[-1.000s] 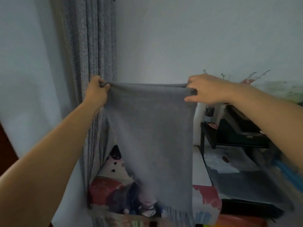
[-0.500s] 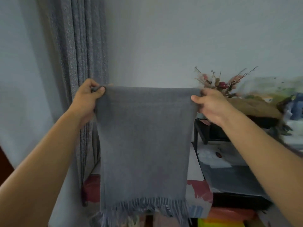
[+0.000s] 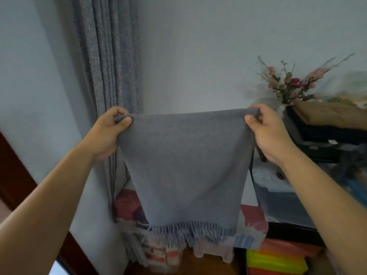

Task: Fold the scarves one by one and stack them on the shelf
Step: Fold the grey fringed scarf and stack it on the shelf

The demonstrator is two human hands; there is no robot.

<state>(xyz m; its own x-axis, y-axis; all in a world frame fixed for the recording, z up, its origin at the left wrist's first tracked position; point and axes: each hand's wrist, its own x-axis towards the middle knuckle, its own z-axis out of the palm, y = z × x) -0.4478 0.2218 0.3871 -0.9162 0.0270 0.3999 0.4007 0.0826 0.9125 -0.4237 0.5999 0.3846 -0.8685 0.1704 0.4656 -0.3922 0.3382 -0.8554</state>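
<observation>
Left hand (image 3: 108,133), fingers curled, thumb pressed on top, pinching one upper corner of grey scarf (image 3: 184,167). Right hand (image 3: 270,132) likewise curled, thumb and fingers pinching the other upper corner. Both arms stretched forward, hands level and well apart, top edge of scarf pulled nearly straight between them with a slight sag. Scarf held up in the air, hanging flat and doubled over, fringe (image 3: 190,231) along the bottom edge dangling free.

Left of scarf, touching nothing of it as far as can be told: grey curtain (image 3: 107,62) in vertical folds, hanging down behind the left hand. Behind scarf: pale wall (image 3: 198,46). Right of scarf, behind the right hand: dried flowers (image 3: 288,82), pink and dark red, blurred. Right of scarf and lower: black shelf (image 3: 317,143) with brown paper on top, contents smeared and hard to make out. Below scarf, behind the fringe: patterned cloth (image 3: 250,221) in red, white and blue. Below and right of scarf: bright yellow and orange stack (image 3: 276,261), kind unclear.
</observation>
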